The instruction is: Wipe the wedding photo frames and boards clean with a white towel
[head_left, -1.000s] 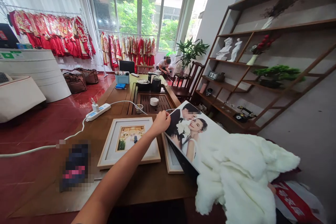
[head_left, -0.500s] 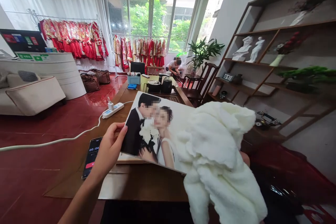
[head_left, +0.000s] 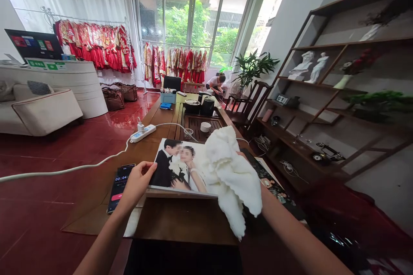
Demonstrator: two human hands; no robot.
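Note:
A wedding photo print (head_left: 163, 172) of a couple lies nearly flat on a stack at the table's near side. My left hand (head_left: 140, 178) pinches the print's left edge between thumb and fingers. Over the right part of the print is a fluffy white cloth (head_left: 226, 163), its loose end hanging toward me. My right hand (head_left: 263, 187) has hold of this cloth, which covers most of its fingers. Beside my left forearm lies a phone (head_left: 120, 187) with a running timer. Another picture (head_left: 274, 184) lies partly hidden beyond my right wrist.
A power strip (head_left: 143, 133) with a trailing white cable lies at the table's left edge. Behind the print are a white cup (head_left: 205, 126) and a black kettle (head_left: 207, 106). Shelves (head_left: 303, 114) stand at right. A person (head_left: 216, 82) sits near the window.
The print has gone from tilted up to nearly flat, lower down. My right hand has carried the cloth down and away from me, onto the print. The left hand keeps its grip.

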